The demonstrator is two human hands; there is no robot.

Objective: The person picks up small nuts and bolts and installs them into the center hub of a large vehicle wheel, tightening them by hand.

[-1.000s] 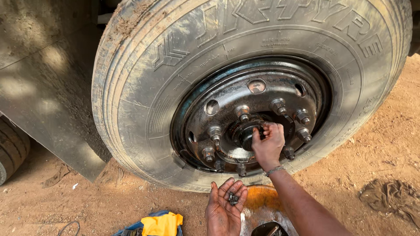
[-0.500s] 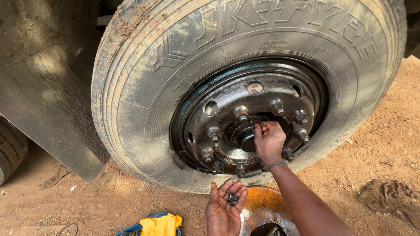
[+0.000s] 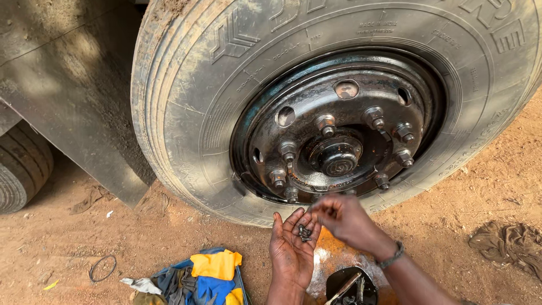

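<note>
while cupped, left hand (image 3: 292,251): small dark bolts (image 3: 305,232)

The right hand (image 3: 344,220) is blurred, so its grip cannot be told. The small dark bolts (image 3: 305,232) in the left hand (image 3: 292,248) are too small to count. Below the hands, the dark tin (image 3: 351,287) is cut off by the edge.

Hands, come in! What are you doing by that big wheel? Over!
Left hand open, palm up, cupping small bolts. Right hand reaching to them, blurred. Wheel hub clear of both hands.
</note>
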